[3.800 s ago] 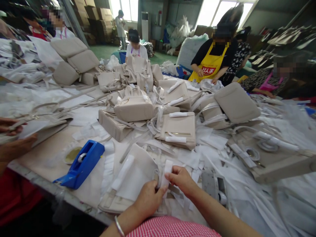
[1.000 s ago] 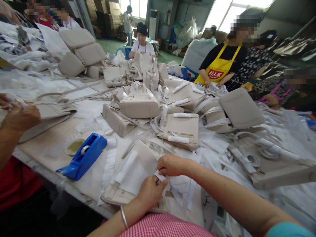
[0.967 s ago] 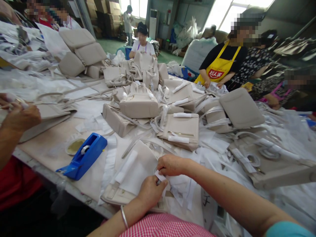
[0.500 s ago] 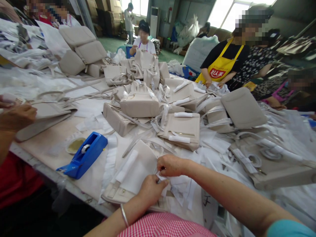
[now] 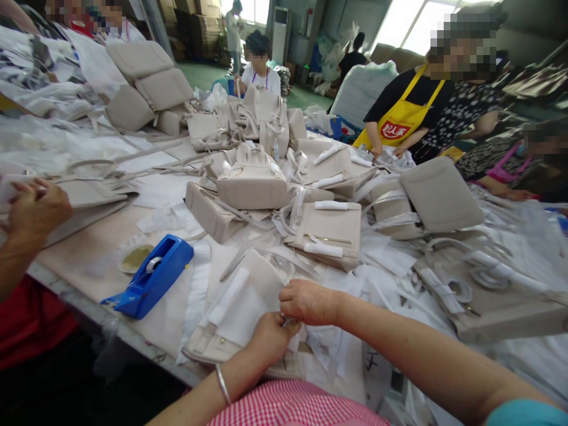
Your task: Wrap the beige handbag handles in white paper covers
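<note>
A beige bag (image 5: 260,269) lies in front of me near the table's front edge, with a white paper sheet (image 5: 242,313) and a rolled white wrap (image 5: 228,296) on it. At the bag's right side, my left hand (image 5: 273,337) is closed in a pinch. My right hand (image 5: 308,302) meets it there, fingers closed and curled down. The fingertips touch or nearly touch, and whatever they pinch is hidden between them. White paper scraps (image 5: 331,346) lie just right of my hands.
A blue tape dispenser (image 5: 155,278) and a small round dish (image 5: 135,258) stand on the left. Finished-looking beige bags (image 5: 251,192) are heaped beyond, another bag (image 5: 497,296) lies right. A co-worker's hand (image 5: 38,207) works at far left; a person in a yellow apron (image 5: 399,115) stands across.
My right hand has turned over and its fingers now cover the pinch point. The white piece seen between my hands earlier is now hidden. The co-worker's hand at left has shifted slightly.
</note>
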Available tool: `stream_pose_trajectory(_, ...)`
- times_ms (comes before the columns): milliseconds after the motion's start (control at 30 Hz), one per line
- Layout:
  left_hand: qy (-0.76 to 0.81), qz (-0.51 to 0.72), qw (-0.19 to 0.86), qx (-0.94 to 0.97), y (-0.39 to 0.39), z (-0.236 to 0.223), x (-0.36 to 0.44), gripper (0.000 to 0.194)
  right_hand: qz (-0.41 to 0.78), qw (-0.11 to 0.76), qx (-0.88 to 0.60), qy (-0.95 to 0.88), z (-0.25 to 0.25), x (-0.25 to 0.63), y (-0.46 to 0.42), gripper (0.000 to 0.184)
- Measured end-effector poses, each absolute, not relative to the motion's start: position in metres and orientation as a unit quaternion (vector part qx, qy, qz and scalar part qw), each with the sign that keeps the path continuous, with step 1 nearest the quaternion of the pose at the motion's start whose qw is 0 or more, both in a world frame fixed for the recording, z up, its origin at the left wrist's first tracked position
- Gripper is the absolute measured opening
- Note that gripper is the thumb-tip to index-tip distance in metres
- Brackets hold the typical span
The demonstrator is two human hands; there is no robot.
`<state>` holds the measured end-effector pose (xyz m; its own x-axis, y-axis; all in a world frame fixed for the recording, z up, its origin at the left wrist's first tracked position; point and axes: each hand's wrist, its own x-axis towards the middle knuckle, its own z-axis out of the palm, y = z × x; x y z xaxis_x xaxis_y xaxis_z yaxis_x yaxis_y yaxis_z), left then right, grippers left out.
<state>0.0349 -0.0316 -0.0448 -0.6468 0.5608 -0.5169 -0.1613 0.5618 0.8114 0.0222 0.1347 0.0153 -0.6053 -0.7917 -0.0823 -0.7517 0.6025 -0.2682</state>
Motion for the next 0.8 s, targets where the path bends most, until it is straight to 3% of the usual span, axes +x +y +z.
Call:
stream_pose_trajectory(367,0.795,0.448,0.387,0.134,-0.032,-0.047,0.037,0.035,-0.113,0.137,-0.414,0.893,0.02,0.023,0.141,0.012)
stream_pose_trajectory(800,0.787,0.46,0.382,0.154,-0.03,-0.044,0.035,0.035,-0.086,0.11,-0.398,0.907,0.027,0.045,0.135,0.01)
